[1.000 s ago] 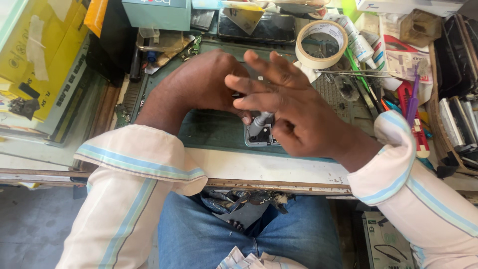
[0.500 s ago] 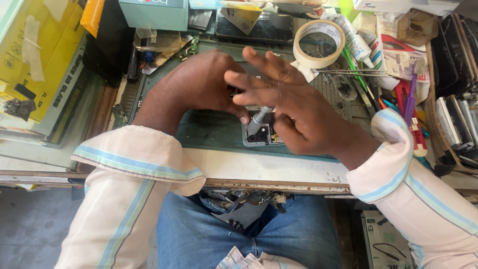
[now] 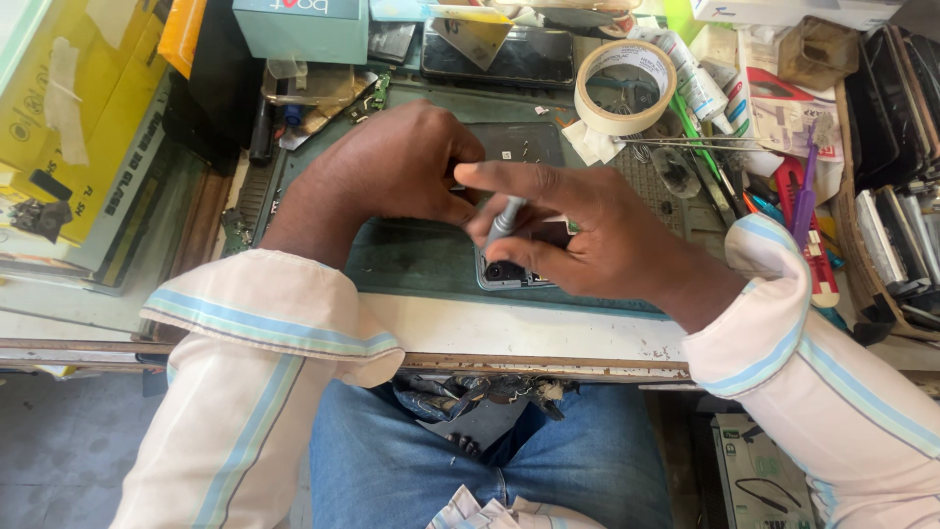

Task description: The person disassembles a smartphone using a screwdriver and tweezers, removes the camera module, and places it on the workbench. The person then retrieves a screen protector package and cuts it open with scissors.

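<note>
Right hand (image 3: 597, 240) fingers have curled in since earlier, now pinching one grey screwdriver (image 3: 501, 223) upright over one opened phone (image 3: 514, 266) beneath it. Left hand (image 3: 397, 167) fisted alongside, contents unclear. One tape roll (image 3: 627, 86) beyond.

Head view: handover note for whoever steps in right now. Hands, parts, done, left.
Right hand: grips a grey screwdriver, tip down on the opened phone.
Left hand: curled over the phone's upper part; what it grips is hidden.
Phone lies on the green mat at the bench's front edge; tape roll behind it.
Done: phone's inside exposed.
Left: cannot tell how many screws remain.
</note>
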